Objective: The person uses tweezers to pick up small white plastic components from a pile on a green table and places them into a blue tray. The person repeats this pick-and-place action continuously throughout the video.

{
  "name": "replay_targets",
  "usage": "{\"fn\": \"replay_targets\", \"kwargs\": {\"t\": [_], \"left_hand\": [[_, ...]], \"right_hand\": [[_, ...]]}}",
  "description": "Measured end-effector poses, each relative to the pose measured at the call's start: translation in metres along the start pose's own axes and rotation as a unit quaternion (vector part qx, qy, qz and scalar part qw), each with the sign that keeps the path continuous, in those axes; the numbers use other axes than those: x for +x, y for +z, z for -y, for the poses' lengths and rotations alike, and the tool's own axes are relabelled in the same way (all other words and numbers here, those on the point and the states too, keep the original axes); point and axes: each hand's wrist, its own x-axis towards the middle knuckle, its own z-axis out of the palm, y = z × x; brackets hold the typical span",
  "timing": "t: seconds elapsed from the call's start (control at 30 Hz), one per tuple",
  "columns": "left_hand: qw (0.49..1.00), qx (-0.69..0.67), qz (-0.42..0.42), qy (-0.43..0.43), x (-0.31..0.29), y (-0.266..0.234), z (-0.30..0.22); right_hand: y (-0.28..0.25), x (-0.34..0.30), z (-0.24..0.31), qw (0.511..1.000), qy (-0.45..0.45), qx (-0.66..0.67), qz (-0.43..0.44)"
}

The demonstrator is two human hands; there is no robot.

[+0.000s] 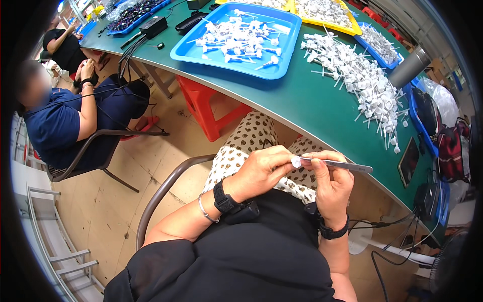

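Note:
Above my lap, my left hand (265, 170) pinches a small white plastic part (296, 161) between thumb and fingertips. My right hand (332, 181) is closed around a slim, flat metal tool (347, 165), whose broad end sticks out to the right. The working end of that tool meets the white part and is hidden by the fingers, so its exact kind cannot be made out. On the table, a blue tray (241, 69) holds many similar white parts with thin stems. A large loose pile of white parts (370, 83) lies to its right.
The green table (302, 103) runs across in front of me. Yellow trays (352, 26) of white parts stand behind. At the right are a metal cylinder (410, 66), a phone (408, 162) and cables. A seated co-worker (65, 116) and a red stool (201, 105) are at left.

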Motion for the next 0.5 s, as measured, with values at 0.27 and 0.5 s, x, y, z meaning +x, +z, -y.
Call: {"fn": "replay_targets", "kwargs": {"t": [0.27, 0.5], "left_hand": [[1.0, -0.01, -0.008, -0.001, -0.0003, 0.0031, 0.0022], [1.0, -0.023, -0.008, -0.01, -0.0003, 0.006, 0.0016]], "right_hand": [[-0.0012, 0.0013, 0.0044, 0.999, 0.031, 0.02, -0.006], [-0.0041, 0.0018, 0.0053, 0.999, 0.001, -0.037, 0.007]]}}
